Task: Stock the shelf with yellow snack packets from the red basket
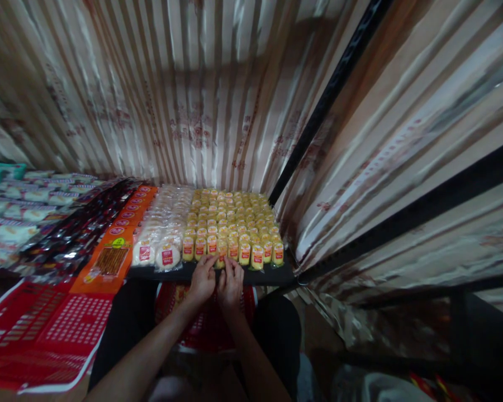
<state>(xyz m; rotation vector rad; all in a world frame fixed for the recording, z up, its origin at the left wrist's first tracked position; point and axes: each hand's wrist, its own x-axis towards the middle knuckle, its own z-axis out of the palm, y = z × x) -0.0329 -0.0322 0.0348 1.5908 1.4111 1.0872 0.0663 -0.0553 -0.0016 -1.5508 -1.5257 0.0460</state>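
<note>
Rows of small yellow wrapped snack packs with red labels stand tightly packed on a dark shelf. My left hand and my right hand meet at the shelf's front edge, fingers curled together on one yellow pack in the front row. Both forearms reach up from the bottom of the view. What exactly each finger pinches is hard to see in the dim light.
Left of the yellow packs lie round white packs, an orange snack packet, dark wrapped packets and more white packs. Red patterned sheets hang at lower left. Striped curtain and black frame bars surround the shelf.
</note>
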